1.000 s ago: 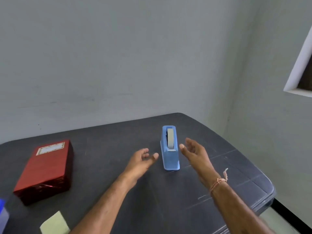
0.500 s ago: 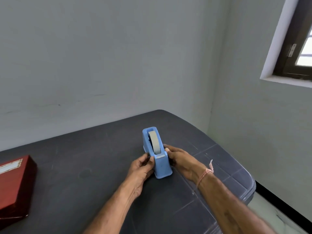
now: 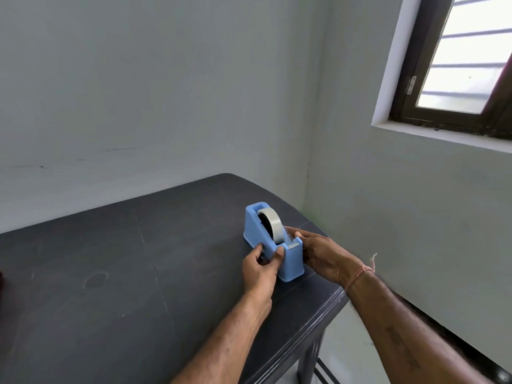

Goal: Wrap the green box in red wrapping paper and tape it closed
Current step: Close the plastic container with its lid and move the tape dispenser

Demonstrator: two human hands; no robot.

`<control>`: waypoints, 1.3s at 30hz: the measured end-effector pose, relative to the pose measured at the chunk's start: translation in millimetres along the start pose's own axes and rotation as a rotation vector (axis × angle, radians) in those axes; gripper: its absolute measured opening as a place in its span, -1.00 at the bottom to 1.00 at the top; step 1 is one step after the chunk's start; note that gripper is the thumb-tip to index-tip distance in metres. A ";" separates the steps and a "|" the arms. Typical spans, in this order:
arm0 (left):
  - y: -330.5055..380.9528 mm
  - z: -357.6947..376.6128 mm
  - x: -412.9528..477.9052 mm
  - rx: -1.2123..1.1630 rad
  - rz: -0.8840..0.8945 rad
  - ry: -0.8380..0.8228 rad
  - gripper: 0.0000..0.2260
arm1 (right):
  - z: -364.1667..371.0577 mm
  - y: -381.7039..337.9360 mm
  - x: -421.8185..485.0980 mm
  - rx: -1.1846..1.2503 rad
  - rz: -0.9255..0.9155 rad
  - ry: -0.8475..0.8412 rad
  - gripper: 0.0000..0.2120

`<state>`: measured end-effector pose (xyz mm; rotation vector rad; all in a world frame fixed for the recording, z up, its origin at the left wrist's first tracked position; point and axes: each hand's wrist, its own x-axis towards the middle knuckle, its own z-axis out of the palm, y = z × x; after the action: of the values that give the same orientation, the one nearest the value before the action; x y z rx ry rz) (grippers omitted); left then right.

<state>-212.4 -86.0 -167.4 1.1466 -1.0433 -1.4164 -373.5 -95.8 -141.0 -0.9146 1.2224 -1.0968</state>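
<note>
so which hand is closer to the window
Right. The right hand holds the tape dispenser on its window-facing side, below the window; the left hand grips the opposite side, farther away.

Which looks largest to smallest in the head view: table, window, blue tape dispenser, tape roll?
1. table
2. window, cut off by the frame edge
3. blue tape dispenser
4. tape roll, sitting inside the dispenser

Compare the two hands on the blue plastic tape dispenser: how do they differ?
The left hand grips the blue plastic tape dispenser from its left side, thumb on the near top edge; the right hand holds its right side, by the cutter. The right wrist wears a thin orange thread; the left wrist is bare. Both hold the dispenser on the dark table.
</note>
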 end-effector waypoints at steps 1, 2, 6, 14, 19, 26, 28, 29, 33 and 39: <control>1.0 -2.5 0.0 0.017 -0.003 -0.022 -0.49 | 1.7 -0.1 -0.3 -0.005 0.002 0.010 -0.68; 3.8 -4.6 -0.4 0.051 -0.007 -0.057 -0.52 | 1.0 -0.7 -0.1 -0.023 0.006 0.039 -0.69; 25.2 -50.6 -15.4 0.221 0.081 -0.064 -0.57 | 17.4 -11.8 -5.2 -0.181 -0.196 0.318 -0.71; 64.8 -282.5 -117.0 0.638 0.203 0.433 -0.59 | 226.9 -0.3 -31.3 -0.440 -0.616 -0.047 -0.77; 73.0 -391.7 -195.3 1.007 0.115 0.724 -0.47 | 360.0 55.6 -44.9 -0.618 -0.473 -0.635 -0.70; 58.3 -430.7 -200.4 1.300 -0.206 0.572 -0.19 | 455.9 87.5 -16.6 -1.021 -0.559 -1.075 -0.41; 59.0 -430.1 -194.7 1.297 -0.202 0.583 -0.28 | 464.2 94.8 -11.0 -1.158 -0.669 -1.080 -0.43; 60.3 -429.7 -191.8 1.270 -0.225 0.580 -0.32 | 465.8 97.6 -10.4 -1.193 -0.680 -1.068 -0.45; 71.7 -421.0 -185.0 1.229 -0.300 0.558 -0.45 | 465.0 99.6 -20.5 -1.168 -0.660 -0.979 -0.73; 102.2 -402.2 -179.9 0.887 -0.260 0.565 -0.78 | 459.6 78.4 -26.2 -0.922 -0.260 -0.893 -0.98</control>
<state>210.9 65.3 -117.5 2.2271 -1.1426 -0.6836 92.4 -65.5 -145.3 -2.0270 0.8019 -0.1396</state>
